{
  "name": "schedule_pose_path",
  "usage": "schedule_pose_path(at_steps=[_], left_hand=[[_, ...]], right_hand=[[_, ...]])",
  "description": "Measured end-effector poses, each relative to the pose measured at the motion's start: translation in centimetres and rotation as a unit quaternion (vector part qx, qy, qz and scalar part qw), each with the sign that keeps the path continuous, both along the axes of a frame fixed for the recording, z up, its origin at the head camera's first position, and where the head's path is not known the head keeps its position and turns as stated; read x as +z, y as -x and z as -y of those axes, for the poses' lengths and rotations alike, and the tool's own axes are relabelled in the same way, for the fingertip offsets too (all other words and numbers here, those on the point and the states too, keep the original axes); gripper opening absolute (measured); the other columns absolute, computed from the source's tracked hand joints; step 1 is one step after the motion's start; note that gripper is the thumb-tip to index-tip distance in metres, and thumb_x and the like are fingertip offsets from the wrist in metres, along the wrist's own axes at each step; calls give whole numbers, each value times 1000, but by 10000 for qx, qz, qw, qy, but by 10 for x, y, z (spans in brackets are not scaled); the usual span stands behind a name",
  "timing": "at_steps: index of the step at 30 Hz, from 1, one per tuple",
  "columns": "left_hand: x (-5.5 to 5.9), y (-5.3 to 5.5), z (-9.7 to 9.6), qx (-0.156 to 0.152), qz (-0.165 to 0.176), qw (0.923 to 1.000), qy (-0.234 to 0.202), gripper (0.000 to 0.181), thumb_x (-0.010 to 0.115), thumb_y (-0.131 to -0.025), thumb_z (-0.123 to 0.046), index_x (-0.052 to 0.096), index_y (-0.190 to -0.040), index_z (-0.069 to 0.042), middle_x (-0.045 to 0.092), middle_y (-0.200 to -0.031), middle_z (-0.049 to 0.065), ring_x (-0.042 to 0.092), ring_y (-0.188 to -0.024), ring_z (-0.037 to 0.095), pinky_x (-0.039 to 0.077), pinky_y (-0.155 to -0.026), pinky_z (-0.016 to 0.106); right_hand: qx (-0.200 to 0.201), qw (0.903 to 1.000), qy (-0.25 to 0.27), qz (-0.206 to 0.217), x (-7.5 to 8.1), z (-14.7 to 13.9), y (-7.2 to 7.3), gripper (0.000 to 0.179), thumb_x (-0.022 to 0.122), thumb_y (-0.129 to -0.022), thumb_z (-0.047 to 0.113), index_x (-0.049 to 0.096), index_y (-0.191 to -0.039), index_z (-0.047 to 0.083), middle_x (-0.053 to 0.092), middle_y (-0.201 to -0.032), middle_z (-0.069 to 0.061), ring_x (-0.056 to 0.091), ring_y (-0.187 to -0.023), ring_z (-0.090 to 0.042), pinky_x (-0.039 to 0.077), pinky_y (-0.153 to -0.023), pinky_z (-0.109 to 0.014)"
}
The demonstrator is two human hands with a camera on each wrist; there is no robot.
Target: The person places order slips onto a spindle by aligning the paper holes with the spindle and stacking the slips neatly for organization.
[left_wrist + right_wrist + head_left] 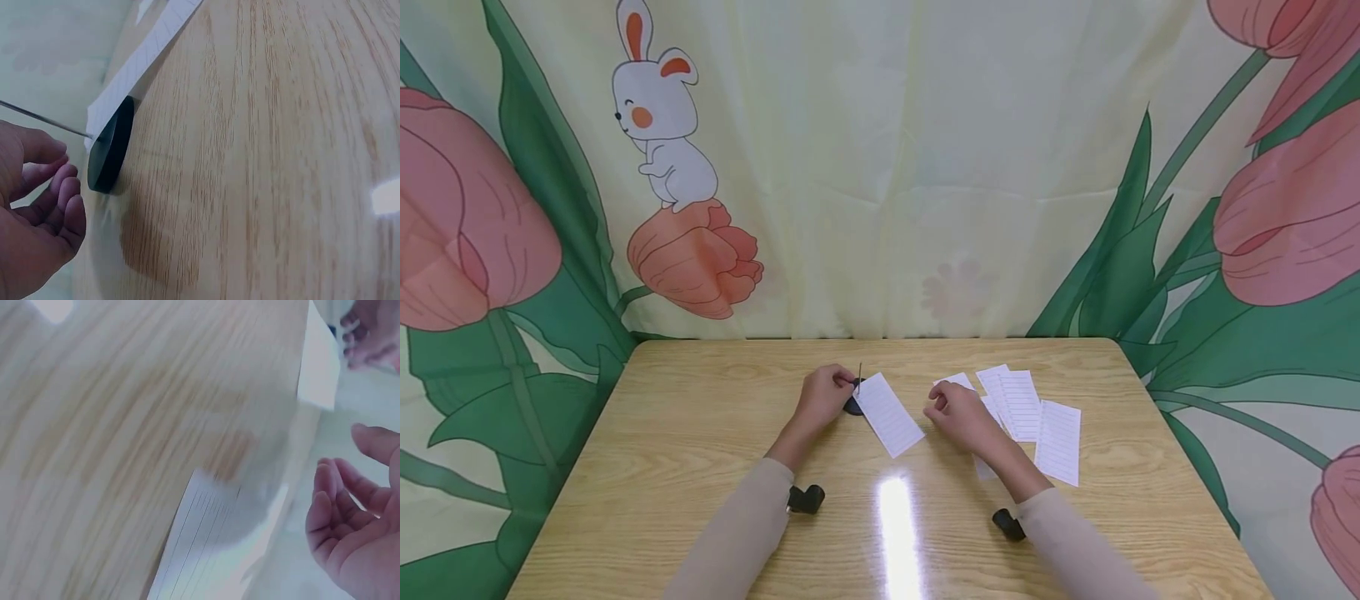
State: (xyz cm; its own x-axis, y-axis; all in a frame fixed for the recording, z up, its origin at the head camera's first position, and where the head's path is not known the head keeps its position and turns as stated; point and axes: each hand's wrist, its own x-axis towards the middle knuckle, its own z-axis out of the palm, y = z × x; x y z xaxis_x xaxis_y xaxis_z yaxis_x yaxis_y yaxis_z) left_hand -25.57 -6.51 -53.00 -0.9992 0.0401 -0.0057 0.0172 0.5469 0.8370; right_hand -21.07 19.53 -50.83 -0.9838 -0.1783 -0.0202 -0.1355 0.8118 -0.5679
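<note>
A paper spike with a round black base (852, 407) and a thin upright metal rod (50, 120) stands on the table. One lined paper slip (890, 416) has its corner at the rod, low down by the base. Beside the spike is my left hand (825, 393), its fingers loosely bent and nothing between them in the left wrist view. My right hand (958, 414) hovers over the left side of a loose group of slips (1019, 406), thumb apart from bent fingers, holding nothing. Part of a slip (197, 537) lies below it in the right wrist view.
The lined slips overlap at the right of the wooden table (700, 417), with one slip (1058, 443) nearest the front. Dark wrist-camera mounts (807, 499) show at both sleeves. A curtain (880, 167) printed with tulips and a rabbit hangs behind the table's far edge.
</note>
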Motion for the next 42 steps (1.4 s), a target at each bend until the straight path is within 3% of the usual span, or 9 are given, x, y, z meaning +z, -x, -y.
schedule_pose_path(at_steps=[8,16,23,28,31,37,42], left_hand=[[3,-6,6,-198,-229,9995,36,19,73,-91,-3,73,-110,0,69,-102,12,64,-89,21,55,-78,36],[-3,-15,8,-521,-356,9972,395,36,79,-89,-9,69,-123,-3,64,-123,13,57,-94,25,51,-78,35],[-10,-17,12,-843,-511,9937,526,50,83,-86,-11,65,-132,-4,63,-129,16,59,-108,29,51,-93,46],[-15,-17,15,-969,-599,9917,588,54,86,-84,-12,65,-133,-3,62,-135,16,57,-126,36,45,-107,52],[-17,-16,15,-1008,-565,9914,617,56,86,-84,-13,64,-135,-4,61,-137,16,55,-129,37,43,-110,52],[-17,-17,15,-946,-473,9929,542,58,85,-85,-14,62,-137,-4,60,-140,15,53,-132,37,41,-112,54],[-18,-17,16,-853,-386,9943,518,57,84,-86,-14,62,-138,-5,60,-140,15,53,-131,36,43,-110,53]], right_hand=[[-297,9990,130,-298,1,-55,-10,33,74,-96,20,68,-122,0,71,-103,-8,65,-88,-19,53,-76,-35],[-795,9966,68,-191,0,-98,-23,37,71,-98,22,64,-126,-2,70,-110,-13,66,-96,-26,53,-79,-39],[-1149,9932,-161,-37,-3,-131,-35,43,69,-99,26,60,-129,-4,67,-116,-19,65,-100,-31,54,-82,-44],[-1330,9907,-224,159,-1,-150,-46,51,70,-98,27,57,-132,-9,65,-118,-25,65,-102,-36,55,-82,-47],[-1435,9889,-293,267,1,-162,-53,55,69,-98,27,55,-134,-12,64,-118,-27,64,-103,-38,56,-83,-49],[-1711,9828,-471,515,-2,-183,-63,54,70,-98,31,56,-124,-14,64,-111,-30,62,-99,-38,55,-85,-52],[-1827,9792,-487,732,-6,-191,-70,48,72,-97,31,57,-113,-12,62,-99,-24,57,-89,-32,51,-74,-40]])
